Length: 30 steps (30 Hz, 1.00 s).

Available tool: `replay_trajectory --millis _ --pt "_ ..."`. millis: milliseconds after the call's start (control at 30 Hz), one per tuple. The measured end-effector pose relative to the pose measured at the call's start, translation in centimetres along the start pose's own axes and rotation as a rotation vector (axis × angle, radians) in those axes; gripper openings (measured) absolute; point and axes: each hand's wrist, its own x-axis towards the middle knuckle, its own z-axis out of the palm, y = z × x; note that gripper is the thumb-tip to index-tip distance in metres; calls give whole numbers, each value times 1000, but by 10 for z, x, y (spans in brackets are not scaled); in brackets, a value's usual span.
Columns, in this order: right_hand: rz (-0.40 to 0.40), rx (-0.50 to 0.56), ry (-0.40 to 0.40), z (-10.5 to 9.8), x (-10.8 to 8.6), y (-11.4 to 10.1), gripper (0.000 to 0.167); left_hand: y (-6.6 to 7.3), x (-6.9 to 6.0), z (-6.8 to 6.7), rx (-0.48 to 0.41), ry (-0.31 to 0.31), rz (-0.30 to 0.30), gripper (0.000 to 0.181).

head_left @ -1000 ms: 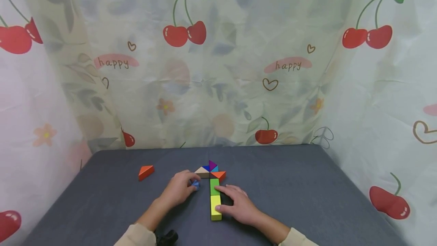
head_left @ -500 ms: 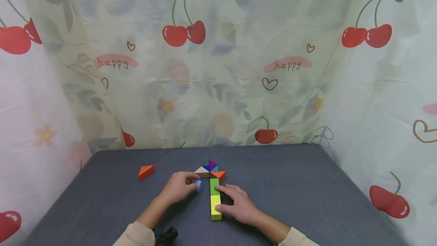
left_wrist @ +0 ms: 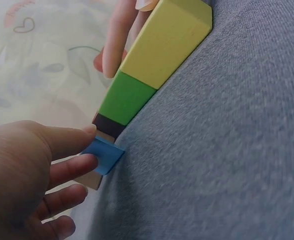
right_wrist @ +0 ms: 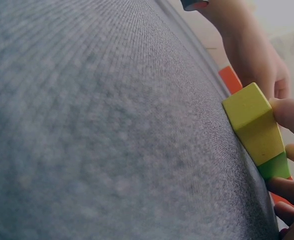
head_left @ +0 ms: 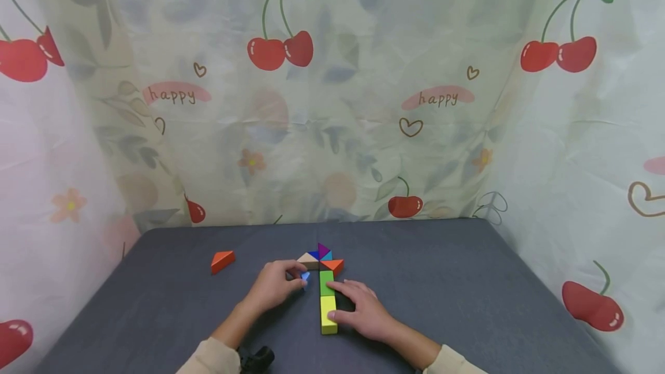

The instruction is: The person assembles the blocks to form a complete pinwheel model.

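Observation:
Between thumb and index finger, my left hand [head_left: 272,286] pinches a small light-blue triangular block [left_wrist: 106,154], just left of the green block [head_left: 326,281]. A yellow block [head_left: 328,313] lies end to end with the green one, forming a straight column. My right hand [head_left: 366,310] rests along the column's right side, thumb on the yellow block and index finger on the green. Above the column, a fan of triangles holds a plain wood block [head_left: 308,261], a dark-blue one [head_left: 314,255], a purple one [head_left: 323,251], another light-blue one [head_left: 327,257] and an orange one [head_left: 334,266].
A loose orange triangular block [head_left: 223,261] lies to the left on the dark grey table [head_left: 441,281]. Behind and on both sides hangs a pale curtain [head_left: 332,103] printed with cherries. A black device [head_left: 257,359] sits by my left wrist.
My left hand has brought the light-blue triangular block slightly rightward, closer to the green block, and the block has turned between the fingers. The right hand stays in place.

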Motion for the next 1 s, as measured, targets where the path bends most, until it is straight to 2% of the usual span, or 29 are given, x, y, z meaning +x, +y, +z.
replay_trajectory --millis 300,600,1000 --pt "17 11 -9 0 0 0 63 2 5 9 -24 50 10 21" --pt "14 11 -9 0 0 -2 64 4 5 12 -89 28 -6 26" --pt "15 20 -15 -1 -1 -3 63 6 5 13 -108 21 -29 31"
